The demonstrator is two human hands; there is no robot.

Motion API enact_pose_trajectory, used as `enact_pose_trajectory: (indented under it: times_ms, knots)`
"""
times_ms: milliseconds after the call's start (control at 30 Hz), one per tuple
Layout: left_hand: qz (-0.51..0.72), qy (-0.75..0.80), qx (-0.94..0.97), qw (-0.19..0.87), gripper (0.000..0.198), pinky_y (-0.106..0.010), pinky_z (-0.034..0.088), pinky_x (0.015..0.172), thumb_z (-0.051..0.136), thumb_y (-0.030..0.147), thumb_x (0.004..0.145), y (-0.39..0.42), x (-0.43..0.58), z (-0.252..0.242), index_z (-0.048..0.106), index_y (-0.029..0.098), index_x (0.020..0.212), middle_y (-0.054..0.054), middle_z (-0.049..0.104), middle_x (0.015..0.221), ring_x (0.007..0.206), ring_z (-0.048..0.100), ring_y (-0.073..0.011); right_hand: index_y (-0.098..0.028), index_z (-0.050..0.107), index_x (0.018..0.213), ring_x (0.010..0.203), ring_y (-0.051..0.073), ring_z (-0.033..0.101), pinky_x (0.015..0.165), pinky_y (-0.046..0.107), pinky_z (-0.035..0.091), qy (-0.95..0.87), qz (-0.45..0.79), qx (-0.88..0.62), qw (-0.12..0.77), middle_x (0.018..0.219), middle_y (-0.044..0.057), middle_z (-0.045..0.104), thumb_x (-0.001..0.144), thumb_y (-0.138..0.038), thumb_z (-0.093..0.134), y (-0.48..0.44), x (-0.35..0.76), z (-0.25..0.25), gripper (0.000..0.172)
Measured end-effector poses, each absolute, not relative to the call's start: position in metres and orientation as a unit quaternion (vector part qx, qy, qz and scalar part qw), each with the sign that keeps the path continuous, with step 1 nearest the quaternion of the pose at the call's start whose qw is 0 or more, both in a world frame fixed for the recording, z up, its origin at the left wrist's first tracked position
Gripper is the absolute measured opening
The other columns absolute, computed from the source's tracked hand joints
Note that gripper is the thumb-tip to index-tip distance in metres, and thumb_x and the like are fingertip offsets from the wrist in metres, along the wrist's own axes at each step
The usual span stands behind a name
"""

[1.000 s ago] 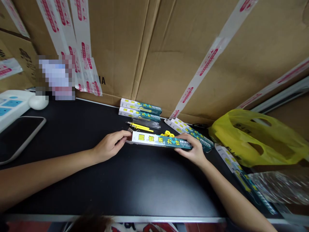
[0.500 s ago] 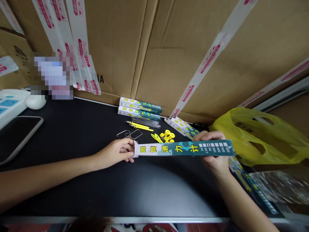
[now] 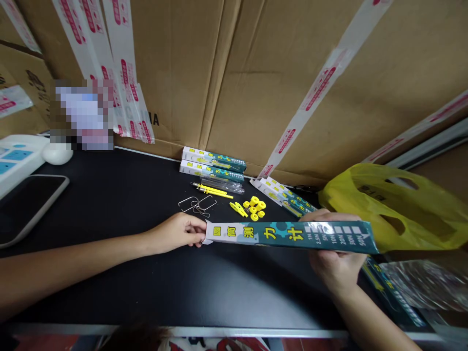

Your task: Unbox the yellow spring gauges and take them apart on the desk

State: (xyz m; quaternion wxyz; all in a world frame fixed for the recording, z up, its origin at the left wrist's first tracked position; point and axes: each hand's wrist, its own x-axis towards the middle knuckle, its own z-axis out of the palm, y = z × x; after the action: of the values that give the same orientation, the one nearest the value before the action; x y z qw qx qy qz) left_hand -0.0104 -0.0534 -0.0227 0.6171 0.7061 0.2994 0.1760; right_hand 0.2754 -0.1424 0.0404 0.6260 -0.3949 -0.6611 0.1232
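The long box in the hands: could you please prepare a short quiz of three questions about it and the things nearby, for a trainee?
1. True or false: only the right hand touches the long box.
2. Which lie nearest to the yellow caps?
a) the phone
b) the slim yellow pieces
c) the power strip
3. Fill the gap: the plastic bag at the right side of the picture is ____ in colour.

Key: 1. False; the left hand is also on it, at its white end. 2. b. 3. yellow.
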Motion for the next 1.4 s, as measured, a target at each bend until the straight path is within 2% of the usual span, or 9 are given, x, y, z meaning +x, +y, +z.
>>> enact_pose_trajectory:
  times_ms: [267,433,633,733,833,933,1133,1300,1400]
  knots:
    - [0.176,0.299,0.718,0.603,0.023,-0.020,0.048,0.055,0.055,0.029,0.083,-0.053,-0.010,-0.022,0.066,0.015,0.096,-0.004,0.067,0.083,0.068,0.062,-0.0122,-0.025,0.058,0.085,0.064,0.023,0.053,0.060,0.040,0.046,-0.623,0.127,-0.406,0.657,0.069,0.003,0.051,0.066,-0.056,0.071,-0.135,0.275,0.038,0.038]
    - [0.192,0.297,0.698,0.623,0.023,-0.021,0.048,0.057,0.056,0.027,0.082,-0.055,-0.011,-0.022,0.056,0.016,0.102,-0.004,0.067,0.088,0.073,0.063,-0.0123,-0.027,0.058,0.091,0.052,0.017,0.048,0.050,0.037,0.051,-0.582,0.206,-0.405,0.674,0.076,0.003,0.053,0.068,-0.055,0.071,-0.130,0.275,0.038,0.039]
    - [0.191,0.314,0.697,0.616,0.021,-0.016,0.043,0.045,0.061,0.029,0.078,-0.054,-0.011,-0.027,0.052,0.016,0.093,0.001,0.060,0.076,0.061,0.057,-0.0096,-0.025,0.053,0.074,0.049,0.014,0.050,0.039,0.029,0.048,-0.554,0.257,-0.395,0.686,0.070,0.000,0.055,0.070,-0.051,0.071,-0.123,0.279,0.035,0.033]
    - [0.199,0.324,0.696,0.609,0.020,-0.015,0.040,0.041,0.062,0.027,0.077,-0.054,-0.011,-0.029,0.048,0.017,0.087,0.002,0.058,0.071,0.058,0.055,-0.0092,-0.025,0.052,0.075,0.044,0.015,0.050,0.036,0.031,0.047,-0.576,0.253,-0.406,0.663,0.065,0.000,0.055,0.075,-0.052,0.065,-0.121,0.282,0.031,0.031]
    - [0.228,0.323,0.687,0.610,0.023,-0.014,0.040,0.040,0.062,0.030,0.077,-0.054,-0.012,-0.027,0.045,0.019,0.087,0.002,0.058,0.074,0.061,0.056,-0.0102,-0.025,0.054,0.078,0.047,0.018,0.057,0.042,0.034,0.051,-0.582,0.260,-0.415,0.649,0.063,0.000,0.056,0.077,-0.052,0.063,-0.117,0.287,0.029,0.028]
    - [0.263,0.319,0.676,0.610,0.026,-0.014,0.040,0.040,0.063,0.033,0.077,-0.054,-0.012,-0.023,0.043,0.019,0.086,0.001,0.058,0.079,0.066,0.057,-0.0112,-0.025,0.054,0.078,0.061,0.024,0.065,0.055,0.040,0.056,-0.594,0.267,-0.431,0.625,0.061,0.000,0.058,0.076,-0.054,0.062,-0.113,0.292,0.027,0.029]
    - [0.293,0.318,0.672,0.601,0.028,-0.016,0.043,0.046,0.065,0.035,0.074,-0.051,-0.013,-0.019,0.047,0.018,0.086,0.000,0.057,0.079,0.069,0.056,-0.0115,-0.024,0.054,0.080,0.066,0.025,0.066,0.056,0.040,0.055,-0.622,0.255,-0.446,0.590,0.063,0.002,0.061,0.080,-0.055,0.055,-0.105,0.300,0.022,0.031]
    - [0.328,0.342,0.659,0.584,0.028,-0.020,0.043,0.055,0.059,0.033,0.076,-0.047,-0.015,-0.015,0.055,0.016,0.097,0.002,0.055,0.073,0.062,0.051,-0.0089,-0.024,0.056,0.082,0.047,0.017,0.059,0.039,0.031,0.050,-0.544,0.312,-0.420,0.656,0.067,-0.001,0.062,0.078,-0.046,0.061,-0.094,0.319,0.019,0.023]
    - [0.330,0.354,0.660,0.574,0.033,-0.020,0.043,0.054,0.054,0.037,0.080,-0.045,-0.016,-0.014,0.060,0.016,0.105,0.000,0.053,0.075,0.062,0.048,-0.0090,-0.024,0.056,0.083,0.049,0.016,0.059,0.038,0.030,0.049,-0.523,0.319,-0.411,0.675,0.071,0.000,0.064,0.081,-0.043,0.057,-0.086,0.334,0.017,0.019]
